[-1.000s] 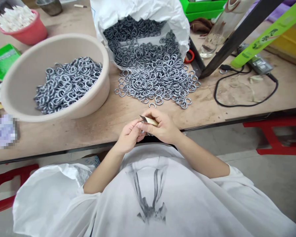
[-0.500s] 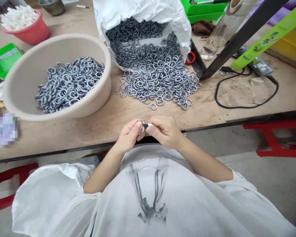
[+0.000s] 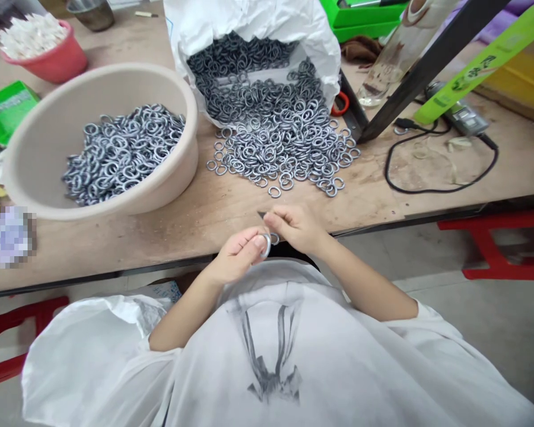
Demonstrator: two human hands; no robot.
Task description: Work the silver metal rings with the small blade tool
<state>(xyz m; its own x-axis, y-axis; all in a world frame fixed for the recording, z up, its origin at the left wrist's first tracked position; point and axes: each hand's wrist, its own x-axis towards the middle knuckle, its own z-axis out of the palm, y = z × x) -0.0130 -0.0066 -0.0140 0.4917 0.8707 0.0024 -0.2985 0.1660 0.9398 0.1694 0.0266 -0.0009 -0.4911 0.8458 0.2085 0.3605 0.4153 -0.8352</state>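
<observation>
My left hand [image 3: 238, 255] pinches a grey ring [image 3: 266, 245] between thumb and fingers at the table's front edge. A second grey ring [image 3: 275, 238] shows just right of it, below my right hand; what supports it is not clear. My right hand [image 3: 297, 228] is closed around a small blade-like tool, and its dark pointed tip [image 3: 261, 214] sticks out to the left, above and apart from the held ring. The tool's handle is hidden in the fingers. Beyond my hands, a pile of grey rings [image 3: 289, 142] spills from a white sack [image 3: 253, 18] lying on its side.
A large beige basin [image 3: 35, 196] with many rings stands at left. Behind it are a red bowl [image 3: 62, 59] of white pieces and a green tray [image 3: 13, 127]. At right, a dark metal post [image 3: 427, 77] slants beside a bottle [image 3: 385, 77] and a black cable [image 3: 427, 191].
My hands have separated: the left moved down and slightly right with the ring, while the right drew the dark tip up off it. The rings now show more plainly.
</observation>
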